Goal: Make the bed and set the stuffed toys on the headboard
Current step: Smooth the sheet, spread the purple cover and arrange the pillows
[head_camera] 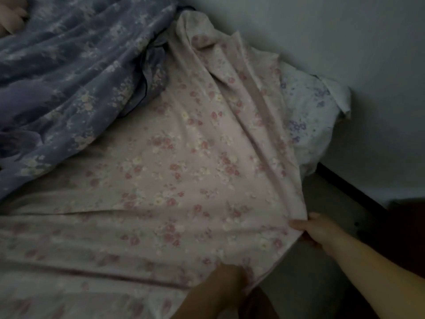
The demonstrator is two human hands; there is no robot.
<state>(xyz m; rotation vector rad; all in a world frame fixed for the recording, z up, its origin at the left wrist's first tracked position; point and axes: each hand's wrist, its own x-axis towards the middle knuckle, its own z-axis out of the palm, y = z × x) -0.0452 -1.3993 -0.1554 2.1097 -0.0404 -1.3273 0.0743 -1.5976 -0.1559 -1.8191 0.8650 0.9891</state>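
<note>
Pink flowered sheet (184,171) pulled across the bed in a dim room.
A blue flowered quilt (69,72) is bunched at the far left; a white pillow (312,125) lies against the grey wall (345,42). The right hand (317,229) pinches the sheet's near right edge; the left hand (225,286) grips its hem beside it.

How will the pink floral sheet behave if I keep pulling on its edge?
Likely floppy: the pink floral sheet drapes in long folds from the right hand. Probably light, since it lifts at a pinch. It may drag wrinkles along; creases run toward the left hand.
</note>
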